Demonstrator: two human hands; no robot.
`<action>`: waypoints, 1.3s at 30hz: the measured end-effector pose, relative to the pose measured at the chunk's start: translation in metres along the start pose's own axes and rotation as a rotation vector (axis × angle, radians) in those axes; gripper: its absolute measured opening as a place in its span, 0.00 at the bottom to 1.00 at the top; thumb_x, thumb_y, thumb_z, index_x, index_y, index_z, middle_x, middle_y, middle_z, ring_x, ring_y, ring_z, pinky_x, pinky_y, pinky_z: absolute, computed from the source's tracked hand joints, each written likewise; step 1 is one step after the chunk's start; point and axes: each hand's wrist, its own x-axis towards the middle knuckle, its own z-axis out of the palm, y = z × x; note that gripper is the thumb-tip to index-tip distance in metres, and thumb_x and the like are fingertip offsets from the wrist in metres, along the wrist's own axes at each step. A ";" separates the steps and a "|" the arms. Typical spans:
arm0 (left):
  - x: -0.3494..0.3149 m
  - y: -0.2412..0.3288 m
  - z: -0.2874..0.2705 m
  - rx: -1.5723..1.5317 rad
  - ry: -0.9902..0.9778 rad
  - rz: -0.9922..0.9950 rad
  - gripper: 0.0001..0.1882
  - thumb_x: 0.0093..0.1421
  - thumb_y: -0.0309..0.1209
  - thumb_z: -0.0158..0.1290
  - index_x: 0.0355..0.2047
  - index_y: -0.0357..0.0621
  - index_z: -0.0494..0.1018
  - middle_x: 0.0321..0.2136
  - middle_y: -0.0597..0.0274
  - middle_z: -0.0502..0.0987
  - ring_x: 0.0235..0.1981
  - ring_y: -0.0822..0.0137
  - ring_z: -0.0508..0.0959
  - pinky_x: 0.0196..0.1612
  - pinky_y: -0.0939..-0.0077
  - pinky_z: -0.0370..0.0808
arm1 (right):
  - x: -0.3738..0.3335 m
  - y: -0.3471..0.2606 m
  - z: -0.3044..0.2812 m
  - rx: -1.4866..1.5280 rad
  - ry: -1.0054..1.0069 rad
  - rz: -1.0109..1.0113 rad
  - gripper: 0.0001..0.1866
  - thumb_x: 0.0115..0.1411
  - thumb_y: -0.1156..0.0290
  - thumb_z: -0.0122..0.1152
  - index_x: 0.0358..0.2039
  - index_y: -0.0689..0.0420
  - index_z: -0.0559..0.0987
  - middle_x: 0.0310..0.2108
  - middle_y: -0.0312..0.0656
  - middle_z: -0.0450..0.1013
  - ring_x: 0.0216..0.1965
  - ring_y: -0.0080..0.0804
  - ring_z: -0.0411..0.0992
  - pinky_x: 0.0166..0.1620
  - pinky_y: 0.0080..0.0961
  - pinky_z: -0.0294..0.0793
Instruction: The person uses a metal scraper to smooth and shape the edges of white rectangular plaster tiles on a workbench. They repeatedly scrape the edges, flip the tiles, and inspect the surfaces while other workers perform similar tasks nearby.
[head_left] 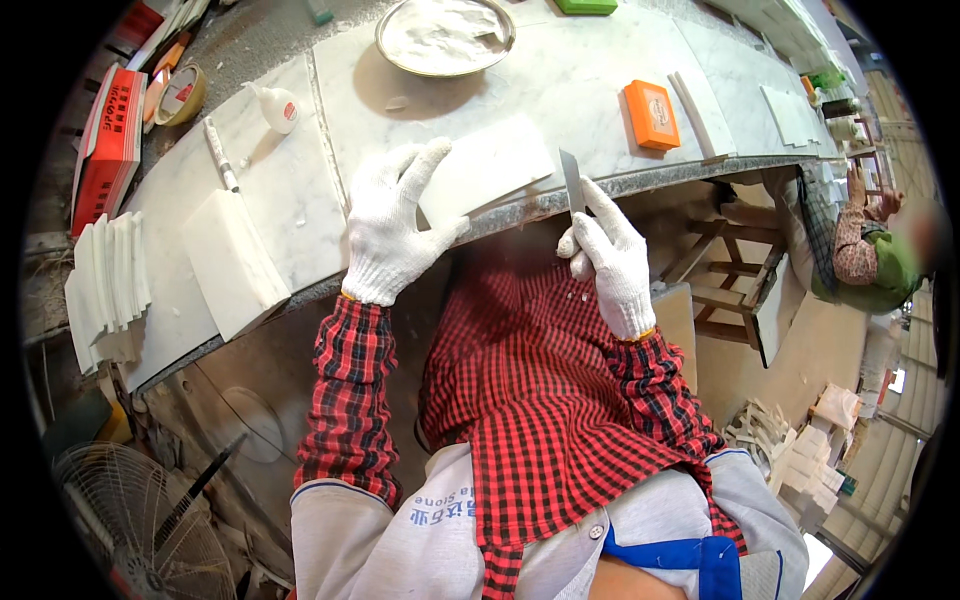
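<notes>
Slab (503,163), white and rectangular, at near edge of bench (590,75); its left end lies between spread thumb and index finger of gloved left hand (388,225), though cannot tell whether these fingers grip it. Gloved right hand (612,255) has fingers closed on thin grey blade (571,178), tip pointing away, just beside slab's right end. Metal bowl (447,72) beyond slab; orange box (652,115) to right.
</notes>
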 end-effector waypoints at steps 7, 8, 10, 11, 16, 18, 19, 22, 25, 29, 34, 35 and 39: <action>0.001 0.002 -0.002 0.062 -0.017 -0.005 0.46 0.41 0.29 0.75 0.64 0.52 0.73 0.55 0.52 0.75 0.55 0.52 0.76 0.58 0.59 0.79 | 0.017 -0.007 0.021 -0.142 -0.028 -0.046 0.26 0.71 0.73 0.56 0.69 0.57 0.71 0.26 0.32 0.74 0.21 0.13 0.64 0.25 0.14 0.67; 0.002 0.002 -0.002 0.060 -0.024 -0.016 0.46 0.41 0.29 0.75 0.64 0.52 0.73 0.55 0.52 0.75 0.56 0.52 0.76 0.58 0.59 0.78 | 0.024 -0.005 0.023 -0.223 -0.013 -0.103 0.26 0.68 0.74 0.58 0.67 0.55 0.73 0.24 0.38 0.76 0.20 0.20 0.67 0.26 0.20 0.71; 0.003 0.002 -0.002 0.072 -0.016 -0.004 0.46 0.41 0.29 0.75 0.64 0.52 0.73 0.56 0.52 0.75 0.55 0.52 0.76 0.58 0.59 0.78 | 0.039 -0.002 0.028 -0.425 0.005 -0.306 0.27 0.66 0.74 0.59 0.67 0.53 0.74 0.25 0.46 0.78 0.20 0.28 0.70 0.28 0.24 0.73; 0.003 0.002 -0.002 0.076 -0.013 0.000 0.46 0.41 0.29 0.75 0.64 0.51 0.73 0.56 0.52 0.75 0.55 0.53 0.76 0.58 0.59 0.78 | 0.044 -0.004 0.032 -0.527 0.013 -0.406 0.28 0.65 0.74 0.60 0.66 0.51 0.74 0.26 0.50 0.78 0.20 0.32 0.71 0.29 0.26 0.74; 0.003 0.001 -0.002 0.006 -0.011 -0.043 0.46 0.39 0.31 0.76 0.63 0.50 0.74 0.54 0.54 0.77 0.55 0.54 0.76 0.59 0.60 0.77 | 0.066 0.004 0.044 -0.797 0.123 -0.654 0.27 0.64 0.69 0.61 0.65 0.42 0.75 0.29 0.56 0.78 0.28 0.54 0.79 0.34 0.42 0.78; 0.003 -0.001 -0.003 0.014 -0.005 -0.035 0.46 0.38 0.31 0.76 0.62 0.50 0.74 0.53 0.56 0.78 0.54 0.55 0.76 0.58 0.60 0.77 | 0.061 -0.003 0.047 -0.828 0.092 -0.512 0.26 0.64 0.68 0.60 0.64 0.40 0.76 0.28 0.55 0.78 0.30 0.56 0.79 0.34 0.46 0.78; 0.004 -0.001 -0.003 0.017 -0.003 -0.025 0.46 0.38 0.31 0.76 0.62 0.51 0.74 0.52 0.56 0.78 0.54 0.55 0.77 0.58 0.61 0.77 | 0.059 -0.005 0.048 -0.835 0.094 -0.504 0.26 0.64 0.68 0.61 0.63 0.40 0.76 0.27 0.55 0.78 0.29 0.56 0.79 0.34 0.46 0.78; 0.003 -0.003 -0.001 -0.013 0.005 -0.046 0.44 0.39 0.36 0.74 0.61 0.52 0.75 0.49 0.59 0.79 0.53 0.56 0.77 0.60 0.59 0.73 | 0.058 -0.004 0.057 -0.851 0.096 -0.523 0.23 0.64 0.73 0.61 0.61 0.50 0.80 0.23 0.51 0.77 0.21 0.28 0.77 0.30 0.28 0.76; 0.002 -0.004 0.001 -0.050 0.001 -0.062 0.44 0.38 0.33 0.75 0.60 0.53 0.76 0.50 0.59 0.79 0.52 0.56 0.77 0.59 0.60 0.74 | 0.063 -0.004 0.057 -0.920 0.092 -0.600 0.23 0.64 0.73 0.61 0.60 0.51 0.80 0.23 0.52 0.77 0.20 0.29 0.76 0.29 0.29 0.76; 0.002 -0.002 -0.003 -0.009 0.003 -0.031 0.44 0.39 0.31 0.76 0.60 0.52 0.76 0.51 0.58 0.79 0.53 0.56 0.77 0.59 0.61 0.76 | 0.056 -0.010 0.055 -0.824 0.152 -0.517 0.22 0.64 0.73 0.61 0.59 0.54 0.81 0.23 0.54 0.77 0.20 0.29 0.77 0.29 0.27 0.76; 0.003 -0.001 -0.001 -0.038 0.001 -0.048 0.44 0.39 0.33 0.76 0.61 0.51 0.76 0.51 0.57 0.79 0.54 0.55 0.77 0.60 0.60 0.75 | 0.062 0.000 0.060 -0.721 0.023 -0.469 0.21 0.68 0.70 0.60 0.61 0.57 0.79 0.22 0.40 0.78 0.19 0.19 0.71 0.26 0.21 0.73; 0.002 -0.001 -0.002 -0.031 0.005 -0.050 0.44 0.39 0.33 0.76 0.61 0.52 0.76 0.51 0.57 0.79 0.54 0.55 0.77 0.61 0.60 0.75 | 0.058 -0.009 0.056 -0.495 -0.063 -0.243 0.21 0.69 0.70 0.59 0.62 0.58 0.78 0.21 0.38 0.77 0.18 0.18 0.69 0.25 0.19 0.71; 0.000 0.000 -0.002 0.064 -0.022 -0.038 0.45 0.39 0.38 0.76 0.62 0.52 0.75 0.55 0.56 0.76 0.58 0.54 0.73 0.64 0.56 0.70 | 0.049 -0.021 0.013 0.215 -0.123 -0.021 0.26 0.75 0.69 0.52 0.71 0.62 0.65 0.24 0.31 0.74 0.18 0.13 0.62 0.23 0.12 0.64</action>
